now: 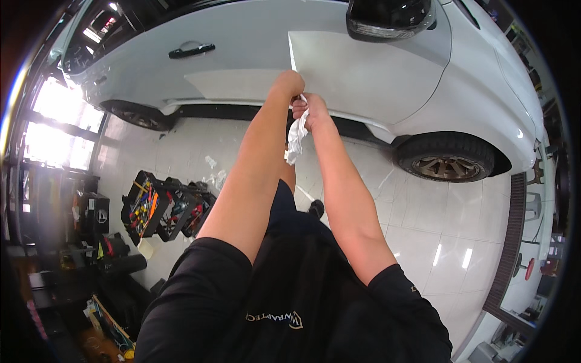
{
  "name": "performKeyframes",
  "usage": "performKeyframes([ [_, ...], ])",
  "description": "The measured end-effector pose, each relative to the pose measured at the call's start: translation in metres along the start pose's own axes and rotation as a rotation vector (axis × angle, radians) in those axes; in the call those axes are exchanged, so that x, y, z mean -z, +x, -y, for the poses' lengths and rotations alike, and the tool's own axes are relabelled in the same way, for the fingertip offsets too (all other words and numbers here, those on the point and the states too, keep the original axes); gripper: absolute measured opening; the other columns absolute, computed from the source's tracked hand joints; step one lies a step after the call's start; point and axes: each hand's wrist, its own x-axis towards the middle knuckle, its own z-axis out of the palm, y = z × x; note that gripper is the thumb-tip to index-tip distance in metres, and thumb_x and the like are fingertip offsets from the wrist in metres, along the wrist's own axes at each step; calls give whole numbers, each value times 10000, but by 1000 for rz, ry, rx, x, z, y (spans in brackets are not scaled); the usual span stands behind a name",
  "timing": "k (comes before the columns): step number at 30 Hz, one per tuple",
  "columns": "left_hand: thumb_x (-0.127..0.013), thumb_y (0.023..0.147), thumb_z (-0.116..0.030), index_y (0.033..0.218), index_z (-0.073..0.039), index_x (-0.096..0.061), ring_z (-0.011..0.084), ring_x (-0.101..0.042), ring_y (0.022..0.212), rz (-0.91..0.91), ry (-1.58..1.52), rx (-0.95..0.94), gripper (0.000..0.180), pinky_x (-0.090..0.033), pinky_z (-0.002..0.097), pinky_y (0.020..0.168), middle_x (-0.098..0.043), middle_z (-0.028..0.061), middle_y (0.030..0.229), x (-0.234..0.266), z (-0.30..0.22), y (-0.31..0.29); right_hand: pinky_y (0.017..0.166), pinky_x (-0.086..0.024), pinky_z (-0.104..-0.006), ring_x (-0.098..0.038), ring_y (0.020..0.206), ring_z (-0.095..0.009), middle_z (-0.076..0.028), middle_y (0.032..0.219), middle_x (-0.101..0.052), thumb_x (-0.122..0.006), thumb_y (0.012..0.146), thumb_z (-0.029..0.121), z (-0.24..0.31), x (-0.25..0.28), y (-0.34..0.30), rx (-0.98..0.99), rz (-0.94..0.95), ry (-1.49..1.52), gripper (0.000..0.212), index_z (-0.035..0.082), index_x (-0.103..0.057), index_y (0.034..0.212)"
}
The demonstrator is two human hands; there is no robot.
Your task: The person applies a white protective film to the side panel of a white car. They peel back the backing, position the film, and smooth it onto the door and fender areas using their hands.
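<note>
Both hands meet in front of the silver-white car's door panel [369, 72]. My left hand [289, 83] is closed at the lower end of a narrow white lifted edge [293, 53] on the door. Just below and to its right, my right hand [313, 110] is closed around crumpled white film [296, 140], which hangs down from the fingers. The fingertips of my left hand are largely hidden, so what they pinch shows only in part. A paler, sharp-edged area covers the door to the right of the white edge.
A black door handle [192, 51] and a side mirror [390, 19] stick out from the car. Its front wheel [446, 158] is at right. An open black toolbox [148, 206] with several tools stands on the tiled floor at left, beside white scraps [216, 178].
</note>
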Motion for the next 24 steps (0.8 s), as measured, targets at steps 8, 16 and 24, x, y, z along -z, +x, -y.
performKeyframes([
  [8, -548, 828, -56, 834, 41, -734, 324, -717, 702, -89, -217, 144, 210, -557, 428, 626, -720, 213, 806, 5, -21, -18, 374, -232, -181, -279, 410, -9, 70, 553, -364, -368, 998, 144, 3, -2, -20, 13, -34, -22, 220, 84, -468, 812],
  [16, -564, 833, -65, 825, 37, -740, 331, -723, 731, -52, -132, 114, 204, -566, 439, 654, -720, 232, 848, 1, -24, -25, 362, -236, -182, -286, 410, -6, 66, 559, -366, -371, 995, 125, -3, -3, -32, 16, -49, -23, 208, 64, -492, 838],
  [24, -566, 835, -88, 852, 36, -743, 359, -719, 867, -92, -199, 142, 217, -563, 447, 760, -716, 249, 927, -8, -25, -27, 359, -229, -184, -284, 405, -12, 63, 557, -371, -389, 996, 140, -7, -3, -44, 29, -65, -19, 211, 47, -509, 849],
])
